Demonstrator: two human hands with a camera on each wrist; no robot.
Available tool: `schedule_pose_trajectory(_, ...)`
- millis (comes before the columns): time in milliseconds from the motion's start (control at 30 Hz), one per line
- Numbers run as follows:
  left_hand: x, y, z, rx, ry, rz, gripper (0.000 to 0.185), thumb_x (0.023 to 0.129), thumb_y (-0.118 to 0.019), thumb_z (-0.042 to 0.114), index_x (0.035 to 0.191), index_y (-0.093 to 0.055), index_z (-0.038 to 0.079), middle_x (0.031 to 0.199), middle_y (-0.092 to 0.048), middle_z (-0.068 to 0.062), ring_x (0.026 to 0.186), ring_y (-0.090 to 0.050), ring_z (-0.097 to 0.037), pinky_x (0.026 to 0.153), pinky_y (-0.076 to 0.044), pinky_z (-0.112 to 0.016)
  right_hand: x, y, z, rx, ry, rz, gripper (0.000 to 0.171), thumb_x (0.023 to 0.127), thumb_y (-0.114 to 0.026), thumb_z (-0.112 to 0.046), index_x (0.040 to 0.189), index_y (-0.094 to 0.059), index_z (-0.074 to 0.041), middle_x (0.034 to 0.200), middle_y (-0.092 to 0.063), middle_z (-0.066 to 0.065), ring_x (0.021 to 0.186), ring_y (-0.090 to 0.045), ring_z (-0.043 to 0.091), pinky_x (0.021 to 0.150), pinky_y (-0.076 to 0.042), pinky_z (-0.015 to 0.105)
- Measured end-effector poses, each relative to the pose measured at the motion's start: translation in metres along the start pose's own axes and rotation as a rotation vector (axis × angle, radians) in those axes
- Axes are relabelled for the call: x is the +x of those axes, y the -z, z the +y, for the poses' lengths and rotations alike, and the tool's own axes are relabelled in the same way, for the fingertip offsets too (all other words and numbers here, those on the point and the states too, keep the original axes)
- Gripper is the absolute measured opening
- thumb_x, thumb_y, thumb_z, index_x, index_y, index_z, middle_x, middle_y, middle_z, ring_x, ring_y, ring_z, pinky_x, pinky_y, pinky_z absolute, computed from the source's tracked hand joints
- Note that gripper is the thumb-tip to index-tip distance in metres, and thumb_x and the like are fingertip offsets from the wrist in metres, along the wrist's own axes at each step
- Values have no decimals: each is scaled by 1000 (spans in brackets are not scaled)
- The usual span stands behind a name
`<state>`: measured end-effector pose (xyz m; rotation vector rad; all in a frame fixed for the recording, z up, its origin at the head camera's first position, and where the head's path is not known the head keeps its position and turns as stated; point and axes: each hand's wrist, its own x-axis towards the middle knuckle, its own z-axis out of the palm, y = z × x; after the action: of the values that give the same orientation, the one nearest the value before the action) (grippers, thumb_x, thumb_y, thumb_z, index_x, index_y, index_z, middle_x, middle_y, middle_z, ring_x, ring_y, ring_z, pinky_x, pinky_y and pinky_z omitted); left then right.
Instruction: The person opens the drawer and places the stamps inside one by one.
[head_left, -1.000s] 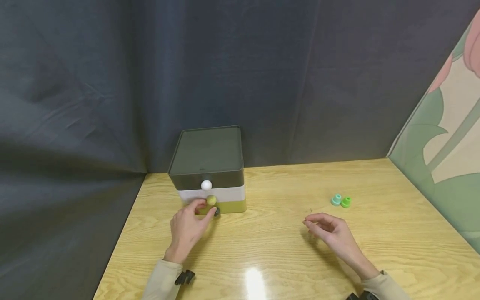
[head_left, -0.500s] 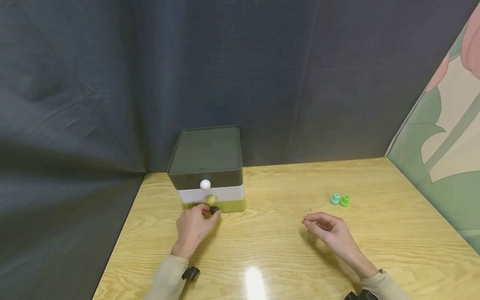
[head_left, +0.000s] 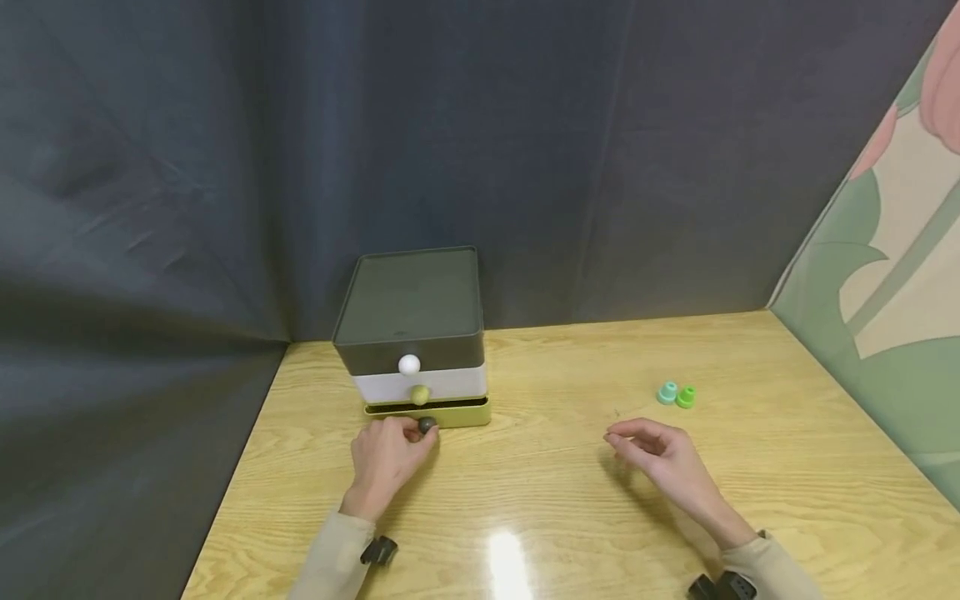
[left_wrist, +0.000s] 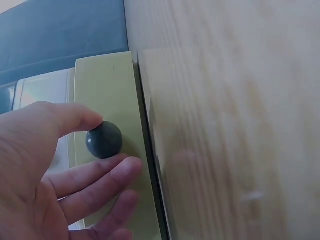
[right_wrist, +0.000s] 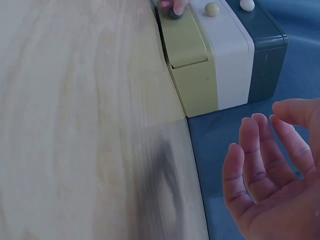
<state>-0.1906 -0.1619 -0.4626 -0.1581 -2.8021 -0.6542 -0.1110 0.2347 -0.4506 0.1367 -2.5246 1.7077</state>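
A small three-tier drawer box (head_left: 412,296) stands at the back left, dark on top, white in the middle and olive green below. My left hand (head_left: 381,460) pinches the round dark knob (left_wrist: 104,140) of the bottom drawer (head_left: 467,415) between thumb and fingers. That drawer sticks out a little, with a narrow dark gap showing behind its front. Above it are an olive knob (head_left: 420,395) and a white knob (head_left: 408,365) on the upper drawers. Over the table at the right, my right hand (head_left: 666,460) hovers with loosely bent fingers, holding nothing.
Two small stepped pieces, one teal (head_left: 667,393) and one bright green (head_left: 686,397), sit on the wooden table (head_left: 555,392) beyond my right hand. A dark curtain (head_left: 540,167) closes off the back and left, and a flowered panel (head_left: 907,333) stands at the right.
My left hand has moved down from beside the olive knob to the dark one and taken hold of it. The bottom drawer has come slightly forward. My right hand has hardly moved.
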Motion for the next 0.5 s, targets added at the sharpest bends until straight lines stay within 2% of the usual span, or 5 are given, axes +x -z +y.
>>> schedule_pose_trajectory(300,-16,12,4,12,6,-60,32,87,-78,46,60,-69,31,61,-66,15,57,-56,-10,53,-40,-29,3,11,-2,-56,-1,-29,24,106,-67,-20,122,-75,-3,118,-77,19,88,-77,19,81,-63,32)
schedule_pose_trajectory(500,-37,23,0,12,55,-138,25,88,-76,47,68,-75,32,67,-71,18,64,-64,-10,54,-44,-31,5,20,-1,-100,-14,-68,28,107,-67,-22,127,-73,-3,122,-77,18,91,-76,16,80,-60,28)
